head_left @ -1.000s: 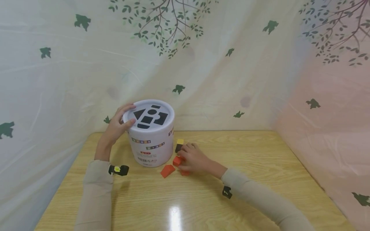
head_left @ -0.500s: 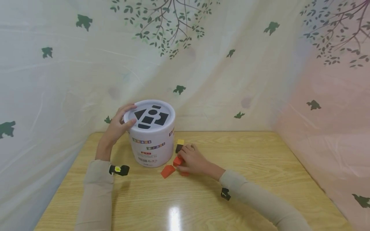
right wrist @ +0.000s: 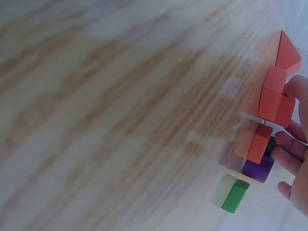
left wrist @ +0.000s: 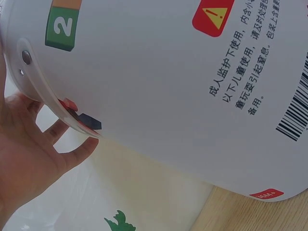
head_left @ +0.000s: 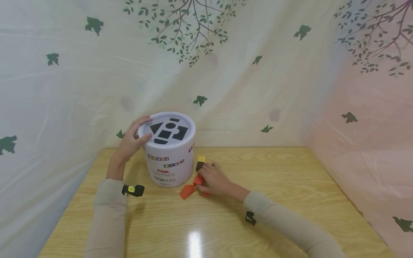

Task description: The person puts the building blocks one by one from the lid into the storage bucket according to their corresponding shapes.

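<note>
A white bucket [head_left: 171,161] stands on the table, its lid [head_left: 177,122] cut with several dark shaped openings. My left hand [head_left: 130,141] grips its rim at the left, thumb over the lid's edge; the left wrist view has this hand [left wrist: 36,151] beside the pale strap handle [left wrist: 50,103]. To the right of the bucket, my right hand [head_left: 216,181] pinches a red block [head_left: 198,180] low over the table. The right wrist view shows its fingers against a red block [right wrist: 273,91], partly covering other blocks. A flat, pointed red block [head_left: 187,191] lies just left.
A yellow-topped dark stack [head_left: 201,163] stands behind my right hand. In the right wrist view, another red block [right wrist: 260,143], a purple block [right wrist: 258,168] and a green block [right wrist: 236,196] sit close together. A patterned cloth [head_left: 251,89] hangs behind the wooden table [head_left: 274,179].
My right hand has shifted slightly left and its fingers have closed in around the red block. The left hand and the bucket stay in place.
</note>
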Demonstrator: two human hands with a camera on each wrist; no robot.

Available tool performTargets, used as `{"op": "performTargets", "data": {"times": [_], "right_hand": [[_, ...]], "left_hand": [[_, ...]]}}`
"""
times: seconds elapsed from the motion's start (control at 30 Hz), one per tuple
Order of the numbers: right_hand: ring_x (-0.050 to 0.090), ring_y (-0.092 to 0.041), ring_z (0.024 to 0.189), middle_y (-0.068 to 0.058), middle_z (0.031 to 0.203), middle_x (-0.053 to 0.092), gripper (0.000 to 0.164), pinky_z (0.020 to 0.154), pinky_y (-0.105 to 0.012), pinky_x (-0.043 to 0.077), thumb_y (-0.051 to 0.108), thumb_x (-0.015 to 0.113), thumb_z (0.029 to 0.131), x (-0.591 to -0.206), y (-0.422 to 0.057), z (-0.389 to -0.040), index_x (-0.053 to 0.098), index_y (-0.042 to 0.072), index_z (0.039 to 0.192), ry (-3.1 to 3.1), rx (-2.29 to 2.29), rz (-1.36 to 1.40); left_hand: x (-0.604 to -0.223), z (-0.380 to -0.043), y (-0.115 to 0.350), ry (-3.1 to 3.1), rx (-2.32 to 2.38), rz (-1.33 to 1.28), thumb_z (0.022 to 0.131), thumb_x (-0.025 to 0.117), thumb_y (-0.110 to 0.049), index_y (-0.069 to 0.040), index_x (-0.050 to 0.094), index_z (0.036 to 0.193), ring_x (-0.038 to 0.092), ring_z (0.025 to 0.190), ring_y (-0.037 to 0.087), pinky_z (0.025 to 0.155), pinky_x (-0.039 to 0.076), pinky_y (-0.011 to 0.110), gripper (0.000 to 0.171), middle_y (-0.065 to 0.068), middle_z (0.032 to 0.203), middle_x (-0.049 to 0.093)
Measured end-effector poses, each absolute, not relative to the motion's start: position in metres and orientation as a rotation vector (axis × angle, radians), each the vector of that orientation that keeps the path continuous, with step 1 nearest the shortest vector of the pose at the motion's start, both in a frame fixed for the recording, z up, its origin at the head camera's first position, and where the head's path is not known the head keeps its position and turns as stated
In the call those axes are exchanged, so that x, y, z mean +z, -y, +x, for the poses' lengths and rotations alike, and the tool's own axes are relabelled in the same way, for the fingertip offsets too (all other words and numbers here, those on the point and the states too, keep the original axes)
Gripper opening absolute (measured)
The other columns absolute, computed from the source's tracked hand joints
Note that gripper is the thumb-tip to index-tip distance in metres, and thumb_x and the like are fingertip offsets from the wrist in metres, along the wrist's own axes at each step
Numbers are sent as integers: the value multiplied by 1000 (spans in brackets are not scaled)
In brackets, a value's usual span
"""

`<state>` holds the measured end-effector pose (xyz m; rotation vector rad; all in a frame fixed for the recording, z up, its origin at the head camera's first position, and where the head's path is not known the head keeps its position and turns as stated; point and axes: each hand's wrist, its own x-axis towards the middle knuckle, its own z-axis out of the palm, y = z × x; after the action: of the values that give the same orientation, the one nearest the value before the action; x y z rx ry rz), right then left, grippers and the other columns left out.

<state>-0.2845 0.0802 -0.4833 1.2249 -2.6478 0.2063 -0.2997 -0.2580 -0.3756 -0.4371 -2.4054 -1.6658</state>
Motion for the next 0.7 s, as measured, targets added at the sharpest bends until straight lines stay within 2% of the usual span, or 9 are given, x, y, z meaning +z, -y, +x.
{"op": "performTargets", "data": {"times": [0.3, 0.7], "right_hand": [[53, -20, 109, -1, 105, 61, 38, 102, -44, 43, 45, 70, 92, -485, -80, -284, 65, 11, 108, 2616, 223, 1232], [47, -18, 106, 1, 108, 60, 35, 110, -49, 39, 42, 69, 94, -477, -83, -287, 64, 12, 113, 2659, 423, 1211]], "left_hand": [[-374, -298, 258, 2404, -1664, -441, 96, 62, -27, -13, 37, 157, 21, 153, 43, 121, 22, 70, 67, 9, 170, 16], [-374, -298, 257, 2417, -1667, -432, 97, 61, -29, -14, 35, 158, 21, 153, 43, 121, 23, 71, 68, 8, 170, 15]]}}
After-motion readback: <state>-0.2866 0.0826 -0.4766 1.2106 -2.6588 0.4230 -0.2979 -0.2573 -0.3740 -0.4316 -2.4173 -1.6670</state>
